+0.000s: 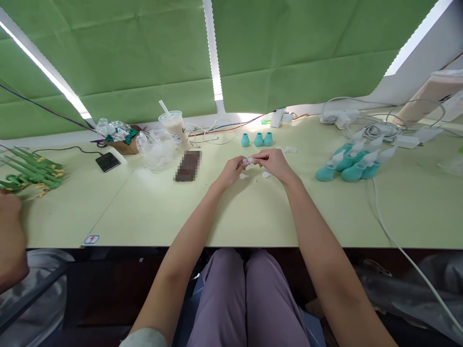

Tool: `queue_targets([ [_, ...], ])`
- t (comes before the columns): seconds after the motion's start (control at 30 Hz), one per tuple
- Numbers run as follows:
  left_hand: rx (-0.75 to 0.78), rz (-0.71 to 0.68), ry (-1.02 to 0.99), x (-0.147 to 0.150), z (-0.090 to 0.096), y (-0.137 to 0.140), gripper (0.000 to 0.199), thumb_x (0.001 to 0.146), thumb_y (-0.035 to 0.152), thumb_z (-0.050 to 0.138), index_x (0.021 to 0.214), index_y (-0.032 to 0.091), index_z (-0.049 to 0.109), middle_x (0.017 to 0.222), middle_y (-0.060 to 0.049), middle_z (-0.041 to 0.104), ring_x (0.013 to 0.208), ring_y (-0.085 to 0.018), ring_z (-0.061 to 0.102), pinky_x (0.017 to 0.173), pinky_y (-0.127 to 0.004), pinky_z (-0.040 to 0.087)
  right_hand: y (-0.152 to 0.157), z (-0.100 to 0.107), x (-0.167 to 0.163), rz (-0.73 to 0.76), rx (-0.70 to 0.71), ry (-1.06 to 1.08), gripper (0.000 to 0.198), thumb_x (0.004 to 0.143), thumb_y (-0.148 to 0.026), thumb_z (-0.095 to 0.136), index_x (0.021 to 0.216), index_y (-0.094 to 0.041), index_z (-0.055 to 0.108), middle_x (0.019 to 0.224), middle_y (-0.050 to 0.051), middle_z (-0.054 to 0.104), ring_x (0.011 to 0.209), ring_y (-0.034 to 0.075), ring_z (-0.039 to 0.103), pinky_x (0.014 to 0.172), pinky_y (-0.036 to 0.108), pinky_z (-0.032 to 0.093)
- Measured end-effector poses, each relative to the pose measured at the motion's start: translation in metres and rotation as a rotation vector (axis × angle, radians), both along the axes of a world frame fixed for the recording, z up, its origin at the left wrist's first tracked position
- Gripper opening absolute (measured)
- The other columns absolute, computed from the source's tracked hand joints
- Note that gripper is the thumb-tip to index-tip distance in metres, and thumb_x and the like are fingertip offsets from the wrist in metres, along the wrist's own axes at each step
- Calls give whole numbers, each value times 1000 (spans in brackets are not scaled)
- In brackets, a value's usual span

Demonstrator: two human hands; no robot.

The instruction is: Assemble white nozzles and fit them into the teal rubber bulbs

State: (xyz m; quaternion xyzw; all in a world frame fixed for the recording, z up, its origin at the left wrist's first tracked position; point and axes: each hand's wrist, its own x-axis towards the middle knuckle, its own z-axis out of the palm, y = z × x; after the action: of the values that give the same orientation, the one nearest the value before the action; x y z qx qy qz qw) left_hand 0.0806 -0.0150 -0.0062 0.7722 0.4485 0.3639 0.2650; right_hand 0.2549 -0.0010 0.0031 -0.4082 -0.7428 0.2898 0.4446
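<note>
So here we've got both arms stretched out over the pale counter (152, 212), and the two hands meet near the middle of it. Our left hand (231, 171) and right hand (274, 162) are pinched together on one small clear plastic piece (250, 160) – fingertips of both closed on it, held just above the surface. It's too small and blurry for us to say exactly what the piece is.

Right under the hands a few more little clear bits (244, 176) lie loose on the counter. Just behind them, towards the green blinds, three small teal bulbs (257, 140) stand upright in a row. Off to our right there's a cluster of bigger teal bulbs with clear tips (349, 166) lying on their sides, near a tangle of white cables and chargers (383, 127).

To the left of the hands – a dark rectangular thing (188, 166) (blurred out), a crumpled clear plastic bag (156, 148), a drink cup with a straw (175, 126) and a black phone (107, 161). Far left there's a pile of green clips (32, 171), and somebody else's hand (10, 236) shows at the frame edge, well apart from ours
</note>
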Motion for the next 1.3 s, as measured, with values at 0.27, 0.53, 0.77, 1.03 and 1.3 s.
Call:
queue_targets([
  [0.27,29,50,38,7,-11,3,20,85,29,43,78,15,56,72,-2,57,65,-13,47,62,-25,34,3,-7,3,52,-88,71,23,67,-39,68,77,-20,76,61,2,65,55,15,57,58,29,45],
  [0.53,79,96,169,11,-13,-1,17,87,23,41,77,14,52,71,-2,56,64,-12,45,62,-24,33,3,-12,4,78,-167,110,26,65,-37,69,80,-16,75,59,3,66,56,15,58,53,26,45],
  [0.77,-3,81,-55,11,-8,1,30,90,35,35,74,15,52,61,1,48,58,-10,42,59,-23,32,2,-5,-5,110,-168,319,31,64,-41,70,83,-17,73,66,2,65,57,12,54,59,27,47],
  [1.03,-111,10,-348,16,-8,1,48,86,56,33,69,15,50,58,2,41,55,-9,38,56,-23,31,1,0,-11,106,-172,302,31,58,-37,75,82,-17,69,65,-1,61,63,12,53,66,27,44],
  [1.3,-24,325,-143,6,1,47,41,90,43,31,101,16,60,93,-6,65,80,-14,56,74,-27,43,16,-2,2,-210,-190,631,38,63,-49,67,82,-17,67,75,3,63,65,12,50,56,24,40],
])
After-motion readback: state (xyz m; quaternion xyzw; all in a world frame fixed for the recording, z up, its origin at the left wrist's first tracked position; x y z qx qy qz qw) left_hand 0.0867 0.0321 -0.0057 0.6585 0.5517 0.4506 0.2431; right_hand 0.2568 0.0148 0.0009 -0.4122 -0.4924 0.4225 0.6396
